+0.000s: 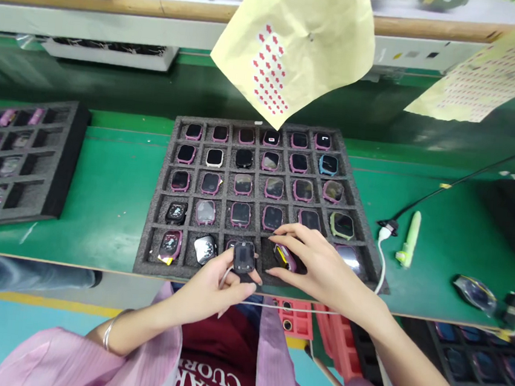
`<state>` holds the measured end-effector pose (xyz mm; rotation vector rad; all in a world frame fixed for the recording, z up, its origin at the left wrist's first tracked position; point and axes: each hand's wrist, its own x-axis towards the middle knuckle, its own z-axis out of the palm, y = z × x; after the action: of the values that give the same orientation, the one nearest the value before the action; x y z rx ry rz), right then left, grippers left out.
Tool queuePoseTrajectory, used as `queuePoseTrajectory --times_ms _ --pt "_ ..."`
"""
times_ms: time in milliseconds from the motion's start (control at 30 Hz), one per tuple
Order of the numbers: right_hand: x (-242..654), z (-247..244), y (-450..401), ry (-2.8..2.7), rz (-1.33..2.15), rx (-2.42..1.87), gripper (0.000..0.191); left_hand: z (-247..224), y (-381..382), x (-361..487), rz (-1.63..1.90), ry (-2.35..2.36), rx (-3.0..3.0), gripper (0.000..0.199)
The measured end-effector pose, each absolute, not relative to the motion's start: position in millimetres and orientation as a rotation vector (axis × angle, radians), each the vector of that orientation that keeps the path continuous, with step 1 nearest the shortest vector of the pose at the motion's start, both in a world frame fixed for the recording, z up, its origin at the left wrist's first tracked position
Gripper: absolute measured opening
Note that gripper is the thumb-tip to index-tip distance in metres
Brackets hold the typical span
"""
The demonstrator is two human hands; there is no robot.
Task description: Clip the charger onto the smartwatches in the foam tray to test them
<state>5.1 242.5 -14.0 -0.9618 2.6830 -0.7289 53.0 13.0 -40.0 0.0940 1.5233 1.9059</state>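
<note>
My left hand is closed round a black smartwatch case, its screen facing up, over the front row of a dark foam tray. In that row's compartment just to the right, my right hand has its fingers round a purple smartwatch case, tilted and with a yellow strip on it. Part of that case is covered by the fingers. More watch cases, mostly purple, lie in the tray's other compartments, among them a blue one and a green one.
Another foam tray with watch parts stands at the left. To the right lie a white cable, a light green tool and a plastic-wrapped item. A yellow sheet of red arrow stickers hangs above. Red trays sit below the table edge.
</note>
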Motion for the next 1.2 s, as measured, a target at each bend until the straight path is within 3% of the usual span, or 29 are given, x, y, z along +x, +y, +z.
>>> queuePoseTrajectory --times_ms 133,400,633,900,1200 --pt "10.2 -9.7 252.7 2.561 -0.814 -0.923 0.057 -40.6 13.2 53.5 1.872 1.549 0.090 0.024" --pt "21.1 -6.9 255.2 2.353 -0.861 -1.000 0.058 -41.6 14.0 54.8 1.842 1.589 0.094 0.024" --pt "12.1 6.6 263.8 2.373 -0.765 -1.005 0.051 -39.5 12.8 54.9 1.854 1.576 0.091 0.023" --pt "-6.8 8.5 256.9 2.222 -0.694 -1.033 0.058 -46.3 12.3 57.6 1.872 1.548 0.115 0.024" --pt "-28.2 7.5 236.3 2.195 -0.551 -1.090 0.047 -40.9 9.7 47.9 1.912 1.486 0.120 0.027"
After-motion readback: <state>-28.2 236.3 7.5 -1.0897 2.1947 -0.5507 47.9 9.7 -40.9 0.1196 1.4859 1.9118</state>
